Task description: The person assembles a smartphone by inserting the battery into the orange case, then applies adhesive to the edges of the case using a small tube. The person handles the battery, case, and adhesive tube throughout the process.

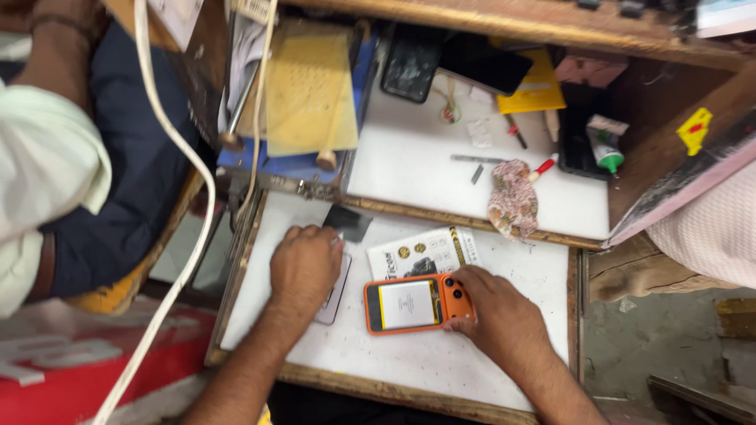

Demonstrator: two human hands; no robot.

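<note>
My left hand (304, 266) lies palm down on a thin clear glass sheet (335, 303) on the white lower worktop (441, 354), its fingers closed over a dark flat film (346, 221) at the sheet's far end. My right hand (498, 307) holds the right end of an orange phone (417, 304) that lies back up with a white label on it. A white printed packet (421, 253) rests just behind the phone, between my two hands.
On the upper white shelf (409, 157) lie a floral cloth (513, 199), a red-handled tool (542, 168), small tools, two dark phones (412, 63) and a green-capped bottle (608, 149). A yellow board sits at the back left. A person stands at left beside a white cable.
</note>
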